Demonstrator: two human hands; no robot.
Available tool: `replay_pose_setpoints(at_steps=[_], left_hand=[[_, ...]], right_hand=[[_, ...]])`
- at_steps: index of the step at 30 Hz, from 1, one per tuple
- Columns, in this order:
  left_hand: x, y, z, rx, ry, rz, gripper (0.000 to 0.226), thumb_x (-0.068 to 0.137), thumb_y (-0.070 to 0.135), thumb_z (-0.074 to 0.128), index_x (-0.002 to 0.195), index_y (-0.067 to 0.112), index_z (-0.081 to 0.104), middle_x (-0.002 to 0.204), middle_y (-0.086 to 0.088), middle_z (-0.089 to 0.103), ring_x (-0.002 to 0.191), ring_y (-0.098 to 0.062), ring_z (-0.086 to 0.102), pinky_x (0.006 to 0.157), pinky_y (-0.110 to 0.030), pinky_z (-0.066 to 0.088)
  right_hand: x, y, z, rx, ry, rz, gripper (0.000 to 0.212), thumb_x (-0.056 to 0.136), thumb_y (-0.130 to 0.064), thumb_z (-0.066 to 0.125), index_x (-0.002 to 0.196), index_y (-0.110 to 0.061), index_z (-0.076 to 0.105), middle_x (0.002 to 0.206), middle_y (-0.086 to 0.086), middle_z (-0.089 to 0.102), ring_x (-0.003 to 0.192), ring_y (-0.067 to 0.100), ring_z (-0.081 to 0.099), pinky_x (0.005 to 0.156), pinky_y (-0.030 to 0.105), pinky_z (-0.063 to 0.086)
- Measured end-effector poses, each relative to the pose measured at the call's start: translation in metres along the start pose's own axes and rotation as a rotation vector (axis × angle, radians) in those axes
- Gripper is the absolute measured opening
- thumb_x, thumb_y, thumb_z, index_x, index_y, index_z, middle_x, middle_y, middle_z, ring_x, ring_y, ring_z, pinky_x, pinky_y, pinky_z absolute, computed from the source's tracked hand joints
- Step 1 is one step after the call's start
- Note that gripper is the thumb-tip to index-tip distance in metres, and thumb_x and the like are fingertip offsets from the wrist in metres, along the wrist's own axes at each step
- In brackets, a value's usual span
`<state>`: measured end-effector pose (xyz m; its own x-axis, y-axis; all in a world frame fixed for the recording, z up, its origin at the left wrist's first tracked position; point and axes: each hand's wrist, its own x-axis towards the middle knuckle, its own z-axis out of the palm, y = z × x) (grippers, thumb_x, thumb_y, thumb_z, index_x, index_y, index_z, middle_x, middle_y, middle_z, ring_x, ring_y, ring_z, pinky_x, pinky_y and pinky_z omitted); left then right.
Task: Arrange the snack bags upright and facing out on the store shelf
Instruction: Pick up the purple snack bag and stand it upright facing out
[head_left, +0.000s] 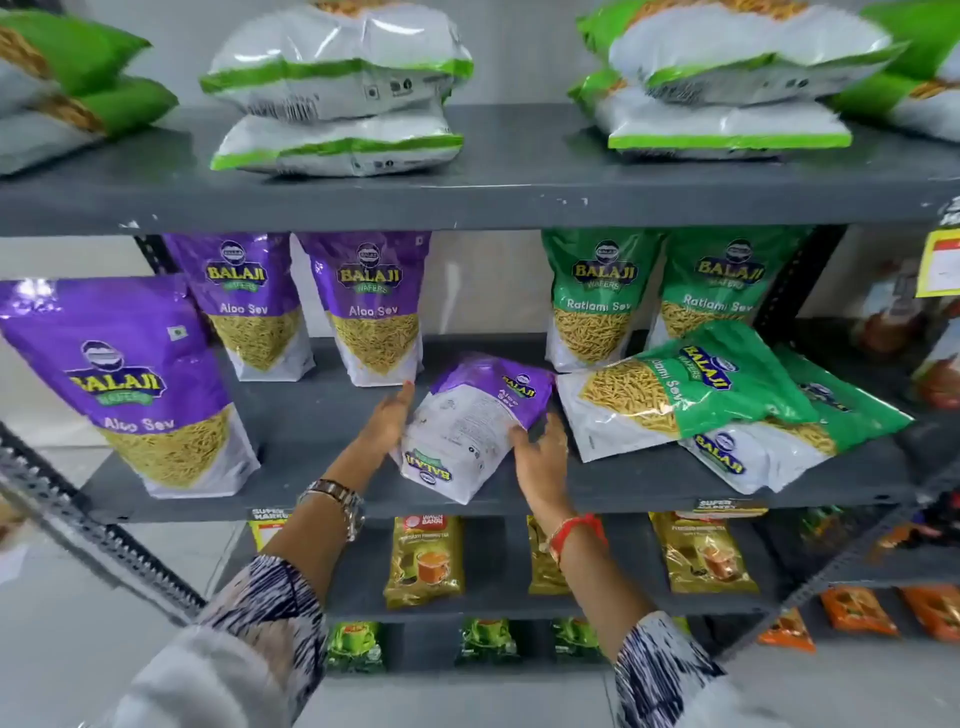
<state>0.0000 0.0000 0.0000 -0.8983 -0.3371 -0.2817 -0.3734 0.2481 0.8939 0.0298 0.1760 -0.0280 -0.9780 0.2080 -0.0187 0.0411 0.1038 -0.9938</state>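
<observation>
A purple Aloo Sev bag (475, 421) lies tilted, back side up, on the grey middle shelf (311, 467). My left hand (387, 418) presses its left edge and my right hand (543, 457) grips its right edge. Three purple Aloo Sev bags stand upright facing out: one at front left (135, 384), two further back (249, 306) (376, 312). Two green Ratlami Sev bags (597, 301) (719, 291) stand upright at the back right. Two more green bags (685, 387) (795, 441) lie flat and overlapping at the right.
The top shelf (493, 192) carries stacked white-and-green bags lying flat (337, 88). Lower shelves hold tea packets (426, 561) and orange packets (857, 608). A slotted metal upright (93, 525) slants at the left. A yellow price tag (940, 260) hangs at the right.
</observation>
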Motion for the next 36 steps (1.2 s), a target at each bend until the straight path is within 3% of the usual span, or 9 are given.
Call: replay_pose_setpoints(at_steps=[3, 7, 10, 13, 18, 22, 26, 32, 36], left_hand=[[0.021, 0.001, -0.004, 0.066, -0.111, -0.063, 0.026, 0.091, 0.025, 0.051, 0.074, 0.007, 0.058, 0.073, -0.013, 0.068, 0.038, -0.005, 0.052, 0.035, -0.015, 0.036], [0.052, -0.005, -0.006, 0.138, -0.158, -0.125, 0.032, 0.085, 0.031, 0.059, 0.06, 0.014, 0.048, 0.04, 0.001, 0.049, 0.033, -0.012, 0.042, 0.036, -0.016, 0.027], [0.074, -0.015, -0.001, 0.061, -0.136, -0.135, 0.023, 0.079, 0.028, 0.066, 0.071, 0.009, 0.059, 0.074, -0.015, 0.065, 0.067, -0.025, 0.059, 0.064, -0.032, 0.047], [0.081, -0.024, 0.001, -0.041, -0.08, -0.15, 0.043, 0.077, 0.017, 0.069, 0.113, -0.003, 0.06, 0.109, -0.023, 0.066, 0.092, -0.027, 0.064, 0.082, -0.036, 0.05], [0.065, -0.028, -0.001, -0.089, 0.033, -0.134, 0.012, 0.077, 0.008, 0.064, 0.08, -0.003, 0.066, 0.068, -0.014, 0.061, 0.074, -0.023, 0.057, 0.068, -0.032, 0.044], [0.045, -0.034, -0.012, -0.231, 0.064, -0.134, 0.013, 0.076, 0.009, 0.064, 0.077, -0.004, 0.068, 0.085, -0.023, 0.07, 0.075, -0.025, 0.062, 0.08, -0.042, 0.056], [-0.014, -0.021, -0.022, -0.349, 0.075, -0.05, 0.024, 0.085, 0.003, 0.054, 0.062, 0.008, 0.056, 0.036, 0.006, 0.059, 0.034, -0.004, 0.054, 0.037, -0.015, 0.044], [-0.072, -0.025, -0.031, -0.419, 0.154, 0.084, 0.025, 0.085, 0.001, 0.048, 0.067, 0.013, 0.06, 0.06, 0.001, 0.066, 0.054, -0.011, 0.061, 0.047, -0.021, 0.049], [-0.093, -0.027, -0.031, -0.372, 0.189, 0.131, 0.021, 0.085, 0.001, 0.049, 0.074, 0.011, 0.064, 0.074, -0.006, 0.064, 0.065, -0.017, 0.06, 0.061, -0.027, 0.053]], right_hand=[[0.02, 0.024, 0.017, 0.134, 0.089, 0.349, 0.038, 0.085, -0.02, 0.057, 0.116, 0.001, 0.05, 0.121, 0.024, 0.057, 0.105, 0.035, 0.058, 0.089, 0.044, 0.05], [0.036, 0.036, 0.032, 0.21, 0.16, 0.466, 0.019, 0.083, -0.017, 0.06, 0.087, 0.001, 0.057, 0.09, 0.019, 0.063, 0.076, 0.029, 0.059, 0.068, 0.038, 0.05], [0.035, 0.029, 0.032, 0.124, 0.258, 0.436, 0.017, 0.084, -0.016, 0.059, 0.081, 0.0, 0.061, 0.085, 0.017, 0.062, 0.08, 0.027, 0.056, 0.071, 0.037, 0.044], [0.037, 0.029, 0.034, 0.069, 0.287, 0.426, 0.027, 0.086, -0.019, 0.059, 0.091, 0.007, 0.066, 0.096, 0.021, 0.066, 0.092, 0.033, 0.062, 0.08, 0.04, 0.049], [0.037, 0.027, 0.031, 0.118, 0.288, 0.457, 0.021, 0.082, -0.014, 0.062, 0.093, 0.004, 0.068, 0.092, 0.016, 0.066, 0.088, 0.03, 0.062, 0.08, 0.04, 0.052], [0.024, 0.019, 0.028, 0.158, 0.275, 0.4, 0.015, 0.081, -0.012, 0.061, 0.09, -0.005, 0.072, 0.092, 0.012, 0.068, 0.091, 0.028, 0.063, 0.085, 0.042, 0.055], [0.002, 0.011, 0.016, 0.206, 0.219, 0.251, 0.021, 0.083, -0.01, 0.058, 0.07, -0.02, 0.071, 0.083, 0.007, 0.069, 0.084, 0.023, 0.061, 0.075, 0.034, 0.048], [-0.03, -0.005, -0.007, 0.277, 0.138, 0.043, 0.013, 0.085, -0.023, 0.06, 0.085, -0.014, 0.07, 0.09, 0.01, 0.07, 0.089, 0.025, 0.065, 0.087, 0.05, 0.053], [-0.06, -0.011, -0.022, 0.292, 0.137, -0.048, 0.026, 0.088, -0.023, 0.058, 0.099, -0.002, 0.067, 0.099, 0.019, 0.07, 0.093, 0.028, 0.066, 0.083, 0.042, 0.054]])
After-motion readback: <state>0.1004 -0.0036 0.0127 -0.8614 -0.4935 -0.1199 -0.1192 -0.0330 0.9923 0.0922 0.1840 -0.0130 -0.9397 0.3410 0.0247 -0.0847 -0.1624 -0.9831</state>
